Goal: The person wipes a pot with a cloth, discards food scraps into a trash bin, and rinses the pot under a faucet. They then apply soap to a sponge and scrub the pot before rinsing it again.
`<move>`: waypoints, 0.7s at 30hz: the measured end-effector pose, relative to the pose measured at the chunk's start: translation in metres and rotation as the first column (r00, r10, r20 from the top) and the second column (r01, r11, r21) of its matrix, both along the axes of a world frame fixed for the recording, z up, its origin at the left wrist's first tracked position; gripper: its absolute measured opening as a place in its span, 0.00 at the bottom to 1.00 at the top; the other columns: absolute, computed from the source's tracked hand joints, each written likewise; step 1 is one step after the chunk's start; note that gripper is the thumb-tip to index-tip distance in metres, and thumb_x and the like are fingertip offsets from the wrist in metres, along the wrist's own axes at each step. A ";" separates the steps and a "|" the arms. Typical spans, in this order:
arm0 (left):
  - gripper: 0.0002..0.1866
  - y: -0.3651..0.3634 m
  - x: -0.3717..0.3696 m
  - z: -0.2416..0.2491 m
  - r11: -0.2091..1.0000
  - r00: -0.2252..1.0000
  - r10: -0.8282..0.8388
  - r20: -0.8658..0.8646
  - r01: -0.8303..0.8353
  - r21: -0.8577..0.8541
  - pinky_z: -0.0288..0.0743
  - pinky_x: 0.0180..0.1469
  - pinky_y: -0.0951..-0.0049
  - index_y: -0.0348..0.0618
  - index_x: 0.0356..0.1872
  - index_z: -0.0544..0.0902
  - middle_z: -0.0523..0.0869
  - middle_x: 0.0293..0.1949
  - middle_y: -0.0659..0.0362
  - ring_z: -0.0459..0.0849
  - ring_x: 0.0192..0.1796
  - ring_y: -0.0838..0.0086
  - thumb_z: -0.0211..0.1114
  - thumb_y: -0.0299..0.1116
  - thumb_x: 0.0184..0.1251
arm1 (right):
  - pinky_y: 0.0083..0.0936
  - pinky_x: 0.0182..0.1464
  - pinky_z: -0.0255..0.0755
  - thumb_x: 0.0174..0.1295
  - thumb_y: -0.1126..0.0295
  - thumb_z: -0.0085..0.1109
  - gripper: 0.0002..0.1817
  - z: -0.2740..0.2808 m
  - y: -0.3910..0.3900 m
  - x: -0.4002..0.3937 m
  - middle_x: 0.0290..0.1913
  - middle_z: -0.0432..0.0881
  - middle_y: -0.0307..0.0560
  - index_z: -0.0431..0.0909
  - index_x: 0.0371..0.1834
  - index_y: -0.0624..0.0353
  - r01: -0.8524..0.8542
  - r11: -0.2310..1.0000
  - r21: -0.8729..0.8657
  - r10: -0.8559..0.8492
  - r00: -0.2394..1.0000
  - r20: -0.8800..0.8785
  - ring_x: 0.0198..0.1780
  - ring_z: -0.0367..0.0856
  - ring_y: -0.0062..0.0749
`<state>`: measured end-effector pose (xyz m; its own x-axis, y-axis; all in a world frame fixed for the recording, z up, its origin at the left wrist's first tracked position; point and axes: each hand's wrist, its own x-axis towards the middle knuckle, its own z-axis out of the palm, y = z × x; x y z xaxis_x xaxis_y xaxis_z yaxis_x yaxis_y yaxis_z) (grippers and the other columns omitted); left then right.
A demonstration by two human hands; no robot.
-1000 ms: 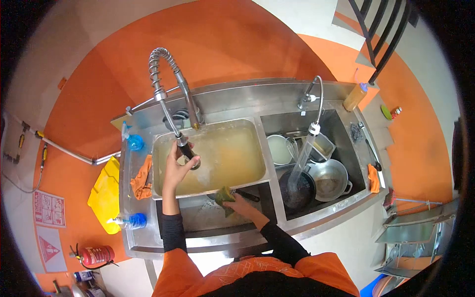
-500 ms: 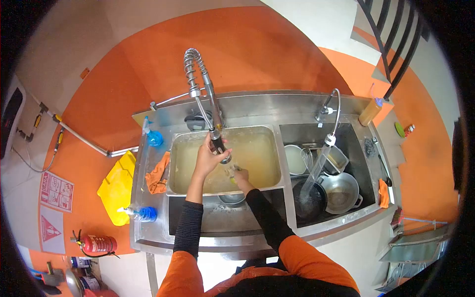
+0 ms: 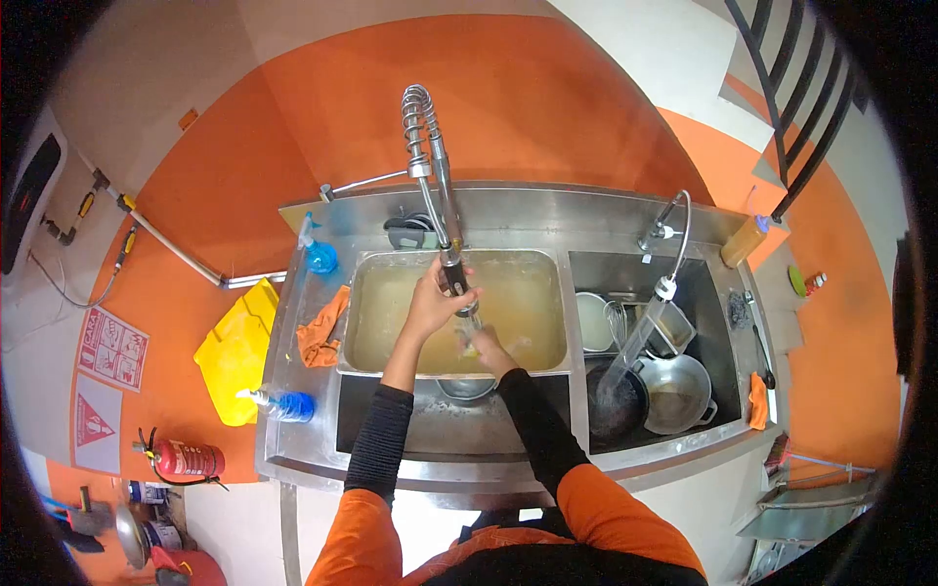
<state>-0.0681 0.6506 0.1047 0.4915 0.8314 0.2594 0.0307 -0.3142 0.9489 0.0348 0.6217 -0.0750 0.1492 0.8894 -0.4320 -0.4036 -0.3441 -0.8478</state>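
My left hand (image 3: 437,301) is wrapped round the black spray head (image 3: 455,280) of the spring faucet, above a large metal tray (image 3: 391,369) of cloudy, yellowish water. Water comes out of the spray head toward my right hand (image 3: 488,352). That hand is closed just below the nozzle, over the tray's front part. Something small and yellowish shows at its fingers, too blurred to name. Under the tray's front edge a metal bowl (image 3: 466,389) is partly visible in the left basin.
In the right basin are a pan (image 3: 618,415), a metal pot (image 3: 674,381), a whisk and containers under a running tap (image 3: 666,288). Spray bottles (image 3: 320,257), an orange cloth (image 3: 320,332) and a yellow board (image 3: 237,352) are at the left. Another orange cloth (image 3: 758,400) lies right.
The camera view has shifted, so the sink appears farther right. My left hand still holds the spray head, and water now shows between it and my right hand.
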 end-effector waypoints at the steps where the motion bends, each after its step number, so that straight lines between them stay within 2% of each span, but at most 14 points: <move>1: 0.25 0.000 0.001 -0.001 1.000 1.000 0.002 0.003 -0.002 0.002 0.71 0.44 0.76 0.40 0.44 0.68 0.79 0.38 0.60 0.77 0.40 0.79 0.70 0.26 0.43 | 0.25 0.16 0.66 0.55 0.71 0.48 0.08 0.005 -0.001 -0.001 0.24 0.75 0.44 0.75 0.33 0.62 -0.002 1.000 0.002 0.002 1.000 0.003 0.18 0.73 0.29; 4: 0.26 -0.001 0.002 -0.002 1.000 0.998 -0.004 0.063 0.005 -0.005 0.70 0.44 0.76 0.39 0.45 0.67 0.79 0.39 0.59 0.77 0.40 0.79 0.71 0.26 0.43 | 0.25 0.13 0.63 0.56 0.70 0.48 0.08 0.010 -0.001 -0.007 0.19 0.74 0.43 0.76 0.29 0.62 0.071 0.996 0.045 -0.075 0.993 0.087 0.17 0.72 0.29; 6: 0.27 0.000 0.001 -0.003 1.000 1.000 0.009 0.017 -0.009 0.021 0.70 0.45 0.76 0.40 0.45 0.67 0.78 0.39 0.59 0.77 0.41 0.78 0.71 0.26 0.43 | 0.24 0.13 0.62 0.51 0.58 0.58 0.14 0.011 0.002 -0.006 0.20 0.74 0.40 0.76 0.27 0.59 0.156 0.983 -0.098 -0.131 0.965 0.226 0.15 0.70 0.26; 7: 0.27 0.001 0.000 -0.004 1.000 1.000 0.012 0.016 -0.012 0.019 0.70 0.45 0.76 0.40 0.45 0.67 0.78 0.39 0.59 0.77 0.41 0.78 0.71 0.26 0.43 | 0.24 0.13 0.62 0.51 0.58 0.58 0.14 0.012 0.005 -0.003 0.20 0.74 0.40 0.76 0.27 0.59 0.153 0.983 -0.100 -0.127 0.966 0.226 0.15 0.70 0.26; 9: 0.26 0.003 -0.001 -0.005 1.000 0.999 -0.008 0.050 0.008 0.012 0.70 0.46 0.76 0.40 0.45 0.68 0.78 0.40 0.59 0.77 0.42 0.78 0.71 0.26 0.44 | 0.25 0.15 0.63 0.52 0.54 0.54 0.16 0.015 0.014 0.005 0.22 0.75 0.42 0.76 0.26 0.57 0.128 0.947 -0.295 -0.080 0.983 0.167 0.17 0.72 0.29; 10: 0.26 0.005 -0.002 -0.006 1.000 0.999 -0.006 0.051 0.006 0.012 0.70 0.46 0.76 0.40 0.45 0.68 0.78 0.40 0.59 0.77 0.42 0.78 0.71 0.26 0.44 | 0.25 0.15 0.63 0.52 0.54 0.54 0.16 0.014 0.011 0.006 0.22 0.75 0.42 0.76 0.26 0.57 0.126 0.947 -0.296 -0.078 0.983 0.168 0.17 0.72 0.29; 11: 0.26 0.006 -0.002 -0.006 1.000 0.998 -0.013 0.054 0.012 0.007 0.70 0.47 0.76 0.40 0.45 0.68 0.78 0.40 0.59 0.76 0.42 0.78 0.70 0.26 0.44 | 0.25 0.16 0.64 0.53 0.52 0.53 0.17 0.010 0.007 0.009 0.24 0.76 0.43 0.76 0.26 0.57 0.047 0.977 -0.206 -0.087 0.978 -0.188 0.19 0.73 0.30; 12: 0.25 0.007 -0.002 -0.007 1.000 0.998 -0.020 0.058 0.020 0.001 0.69 0.47 0.76 0.40 0.45 0.68 0.78 0.40 0.59 0.76 0.43 0.78 0.70 0.26 0.44 | 0.26 0.18 0.65 0.54 0.51 0.52 0.19 0.006 0.004 0.011 0.26 0.76 0.44 0.75 0.26 0.57 0.005 0.995 -0.095 -0.053 0.853 -0.519 0.21 0.75 0.31; 13: 0.25 0.008 -0.002 -0.008 1.000 0.998 -0.019 0.060 0.019 0.002 0.69 0.47 0.76 0.40 0.45 0.68 0.78 0.40 0.59 0.76 0.43 0.78 0.70 0.26 0.44 | 0.26 0.18 0.65 0.54 0.51 0.52 0.19 0.003 0.002 0.013 0.26 0.76 0.44 0.75 0.26 0.57 0.004 0.996 -0.095 -0.053 0.854 -0.518 0.21 0.75 0.31; 15: 0.25 0.009 -0.001 -0.007 1.000 0.999 -0.016 0.044 0.015 0.013 0.69 0.47 0.76 0.40 0.44 0.68 0.78 0.39 0.60 0.76 0.42 0.78 0.70 0.26 0.44 | 0.26 0.20 0.66 0.54 0.55 0.55 0.15 0.006 -0.003 0.016 0.27 0.76 0.44 0.75 0.27 0.58 -0.099 0.994 -0.048 0.065 0.881 -0.469 0.24 0.75 0.30; 16: 0.25 0.010 -0.001 -0.006 1.000 0.999 -0.016 0.045 0.015 0.013 0.69 0.47 0.76 0.40 0.44 0.68 0.78 0.39 0.60 0.76 0.42 0.78 0.70 0.26 0.44 | 0.26 0.20 0.66 0.54 0.55 0.55 0.15 0.007 -0.005 0.014 0.27 0.76 0.44 0.75 0.27 0.58 -0.099 0.994 -0.049 0.065 0.881 -0.468 0.24 0.75 0.30; 17: 0.24 0.011 -0.001 -0.006 1.000 0.999 -0.017 0.031 0.017 0.024 0.69 0.47 0.76 0.40 0.44 0.68 0.78 0.39 0.60 0.76 0.42 0.78 0.70 0.26 0.44 | 0.25 0.20 0.66 0.53 0.58 0.56 0.13 0.005 -0.006 0.011 0.27 0.76 0.43 0.76 0.29 0.59 -0.090 0.996 -0.017 0.084 0.973 -0.215 0.24 0.74 0.28; 18: 0.24 0.011 0.000 -0.006 0.999 1.000 -0.019 0.019 0.018 0.036 0.69 0.47 0.76 0.40 0.43 0.68 0.77 0.39 0.60 0.76 0.42 0.78 0.70 0.25 0.44 | 0.25 0.20 0.65 0.53 0.62 0.57 0.11 0.003 -0.006 0.008 0.27 0.76 0.42 0.76 0.30 0.60 -0.089 0.996 0.017 0.088 0.995 0.055 0.23 0.74 0.27; 21: 0.23 0.011 0.004 -0.007 0.999 0.996 -0.034 0.085 0.033 0.011 0.70 0.47 0.76 0.41 0.43 0.68 0.77 0.39 0.60 0.76 0.41 0.79 0.69 0.25 0.44 | 0.23 0.23 0.65 0.51 0.62 0.61 0.14 0.011 -0.013 0.004 0.24 0.75 0.39 0.76 0.32 0.61 -0.010 1.000 0.007 0.010 0.999 0.052 0.26 0.73 0.22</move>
<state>-0.0645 0.6620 0.0974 0.4947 0.8123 0.3091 -0.0610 -0.3223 0.9447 0.0392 0.6086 -0.0635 0.1625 0.8941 -0.4173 -0.3553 -0.3415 -0.8701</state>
